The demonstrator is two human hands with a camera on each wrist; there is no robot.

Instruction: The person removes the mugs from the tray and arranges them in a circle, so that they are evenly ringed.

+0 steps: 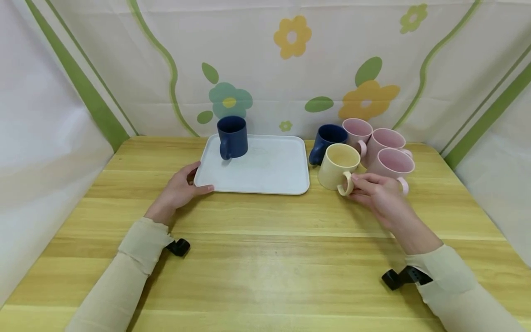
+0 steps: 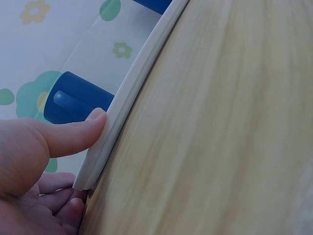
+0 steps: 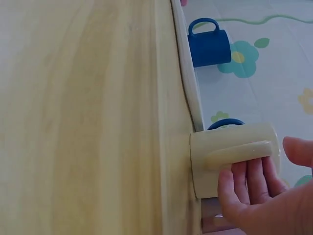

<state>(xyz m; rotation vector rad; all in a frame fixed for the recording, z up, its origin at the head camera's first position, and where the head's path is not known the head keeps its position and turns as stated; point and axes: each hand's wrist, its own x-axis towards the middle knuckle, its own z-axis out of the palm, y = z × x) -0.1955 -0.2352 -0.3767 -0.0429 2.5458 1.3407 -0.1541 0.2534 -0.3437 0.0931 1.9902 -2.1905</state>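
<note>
A white rectangular tray (image 1: 274, 170) lies on the table, with a navy blue mug (image 1: 238, 138) upright on its back left part. My left hand (image 1: 178, 190) grips the tray's left front corner, thumb along the front rim and fingers at the left side. To the right of the tray stands a cream yellow mug (image 1: 332, 173), its handle (image 3: 234, 152) turned toward my right hand (image 1: 383, 196). That hand's fingertips touch the handle, while the thumb (image 3: 298, 151) stands apart from it in the right wrist view.
Behind the yellow mug is a second navy mug (image 1: 321, 143). Three pink mugs (image 1: 356, 129) cluster to its right, close together. A flowered white curtain (image 1: 265, 69) hangs along the back edge of the wooden table (image 1: 257, 267).
</note>
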